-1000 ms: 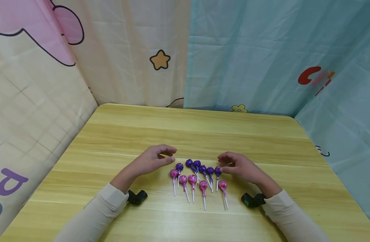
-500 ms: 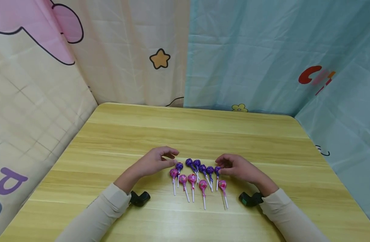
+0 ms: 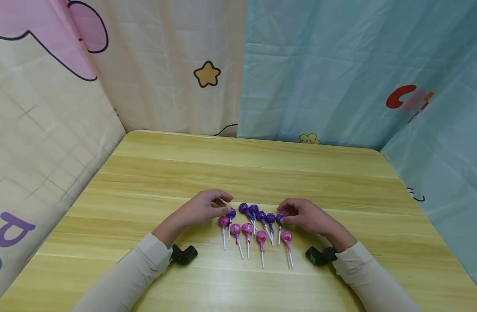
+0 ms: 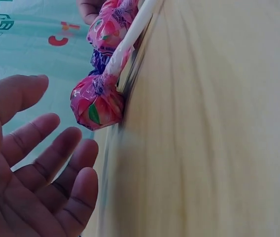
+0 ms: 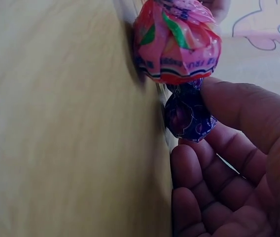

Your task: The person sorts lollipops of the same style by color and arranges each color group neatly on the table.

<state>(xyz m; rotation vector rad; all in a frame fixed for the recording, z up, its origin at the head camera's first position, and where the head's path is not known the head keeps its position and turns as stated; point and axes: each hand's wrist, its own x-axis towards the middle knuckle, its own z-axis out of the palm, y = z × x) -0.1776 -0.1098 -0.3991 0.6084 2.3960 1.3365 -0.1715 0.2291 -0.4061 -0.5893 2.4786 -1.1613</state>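
Several purple-wrapped lollipops (image 3: 253, 209) lie in a loose row, with several pink-wrapped lollipops (image 3: 247, 229) in front of them, sticks toward me. My left hand (image 3: 207, 206) hovers at the leftmost purple lollipop (image 3: 232, 212), thumb and fingers spread apart. In the left wrist view it holds nothing, and a pink lollipop (image 4: 98, 102) is just beyond its fingertips. My right hand (image 3: 306, 215) is at the rightmost purple lollipop (image 5: 189, 114): the thumb presses its wrapped head and the curled fingers lie behind it. A pink lollipop (image 5: 177, 44) sits nearer, partly covering the purple one.
The wooden table (image 3: 238, 169) carries all the lollipops near its middle. Printed curtains (image 3: 320, 65) hang behind its far edge and along both sides. A black wrist camera (image 3: 184, 255) is strapped on the left wrist, and another black wrist camera (image 3: 320, 255) on the right.
My left hand has edged right, toward the leftmost purple lollipop. The right hand has shifted slightly left, its thumb and fingers closing in on the rightmost purple one. The lollipops stay put.
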